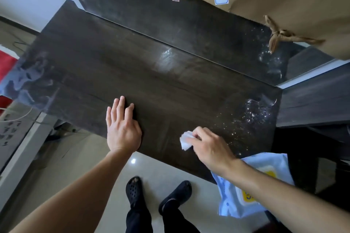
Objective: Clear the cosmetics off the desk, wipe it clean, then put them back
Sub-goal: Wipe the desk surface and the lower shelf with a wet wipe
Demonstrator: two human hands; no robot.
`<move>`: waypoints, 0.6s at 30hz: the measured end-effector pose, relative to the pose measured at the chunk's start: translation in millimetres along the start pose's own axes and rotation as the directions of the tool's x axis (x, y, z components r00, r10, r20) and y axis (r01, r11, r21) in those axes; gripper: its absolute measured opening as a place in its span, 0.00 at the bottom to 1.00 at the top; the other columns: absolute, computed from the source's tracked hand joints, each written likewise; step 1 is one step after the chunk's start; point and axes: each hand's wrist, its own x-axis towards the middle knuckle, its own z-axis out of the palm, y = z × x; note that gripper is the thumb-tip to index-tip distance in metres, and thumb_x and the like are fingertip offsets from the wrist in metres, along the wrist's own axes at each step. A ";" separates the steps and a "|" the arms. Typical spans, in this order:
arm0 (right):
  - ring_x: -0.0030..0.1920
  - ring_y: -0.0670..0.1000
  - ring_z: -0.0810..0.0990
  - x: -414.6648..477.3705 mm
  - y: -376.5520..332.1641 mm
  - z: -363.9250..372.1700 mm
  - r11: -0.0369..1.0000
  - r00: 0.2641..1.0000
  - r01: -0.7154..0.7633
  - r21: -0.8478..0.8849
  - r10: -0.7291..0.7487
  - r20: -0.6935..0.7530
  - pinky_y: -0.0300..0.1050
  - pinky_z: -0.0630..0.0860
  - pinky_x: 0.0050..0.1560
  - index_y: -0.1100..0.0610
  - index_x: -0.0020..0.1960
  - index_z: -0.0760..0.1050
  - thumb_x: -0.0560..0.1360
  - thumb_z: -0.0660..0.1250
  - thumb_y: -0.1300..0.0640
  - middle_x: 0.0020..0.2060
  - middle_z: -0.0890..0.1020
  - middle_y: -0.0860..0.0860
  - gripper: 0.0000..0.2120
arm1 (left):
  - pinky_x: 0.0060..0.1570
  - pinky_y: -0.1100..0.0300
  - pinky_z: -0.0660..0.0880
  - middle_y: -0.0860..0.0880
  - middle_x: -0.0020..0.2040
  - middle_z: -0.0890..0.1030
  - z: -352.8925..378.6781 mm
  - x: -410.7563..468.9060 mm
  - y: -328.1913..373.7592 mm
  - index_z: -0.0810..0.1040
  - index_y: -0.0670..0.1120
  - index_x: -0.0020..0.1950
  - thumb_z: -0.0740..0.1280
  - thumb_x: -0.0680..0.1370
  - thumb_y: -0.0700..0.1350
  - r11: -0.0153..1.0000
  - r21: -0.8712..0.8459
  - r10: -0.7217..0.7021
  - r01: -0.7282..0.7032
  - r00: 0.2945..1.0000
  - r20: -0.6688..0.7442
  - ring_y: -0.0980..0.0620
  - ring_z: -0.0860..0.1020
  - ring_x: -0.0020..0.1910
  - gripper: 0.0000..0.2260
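The dark wooden desk (151, 73) fills the middle of the view, and no cosmetics show on it. My left hand (122, 126) lies flat on the desk near its front edge, fingers spread a little. My right hand (210, 145) presses a crumpled white wipe (184, 141) onto the desk at the front right. White specks and dust (253, 113) are scattered over the desk's right end. A wet streak (166, 55) shines near the middle back.
A blue and yellow pack of wipes (251, 195) sits under my right forearm at the desk's front right corner. Brown curtains with knotted ties (280, 36) hang at the back. A mirror-like panel (170, 17) stands behind the desk. A dark side unit (314, 96) adjoins on the right.
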 end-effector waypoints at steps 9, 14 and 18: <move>0.37 0.59 0.76 10.7 10.4 2.8 0.955 0.961 -0.252 -0.160 0.227 -0.158 0.49 0.74 0.30 0.55 0.58 0.76 0.67 0.67 0.67 0.40 0.75 0.56 0.20 | 0.73 0.44 0.53 0.37 0.71 0.68 -0.2 1.0 -2.7 0.74 0.39 0.62 0.58 0.71 0.38 1.000 0.003 0.011 -0.011 1.000 0.009 0.38 0.61 0.73 0.20; 0.34 0.49 0.76 -38.0 -56.8 15.7 0.986 0.975 0.165 -0.018 -0.160 0.155 0.41 0.73 0.25 0.52 0.48 0.77 0.65 0.58 0.60 0.38 0.73 0.49 0.15 | 0.72 0.43 0.55 0.37 0.70 0.69 -1.2 0.8 -2.1 0.75 0.39 0.62 0.55 0.72 0.40 1.000 -0.006 0.006 -0.006 1.000 0.003 0.38 0.62 0.72 0.21; 0.31 0.57 0.76 22.0 -24.7 -2.2 0.996 1.000 -0.014 0.087 0.014 0.008 0.46 0.71 0.24 0.57 0.40 0.78 0.69 0.57 0.57 0.36 0.75 0.54 0.11 | 0.72 0.43 0.55 0.37 0.70 0.68 -0.3 0.3 -3.8 0.75 0.38 0.62 0.58 0.71 0.38 1.000 -0.007 0.023 -0.023 1.000 0.010 0.37 0.62 0.72 0.19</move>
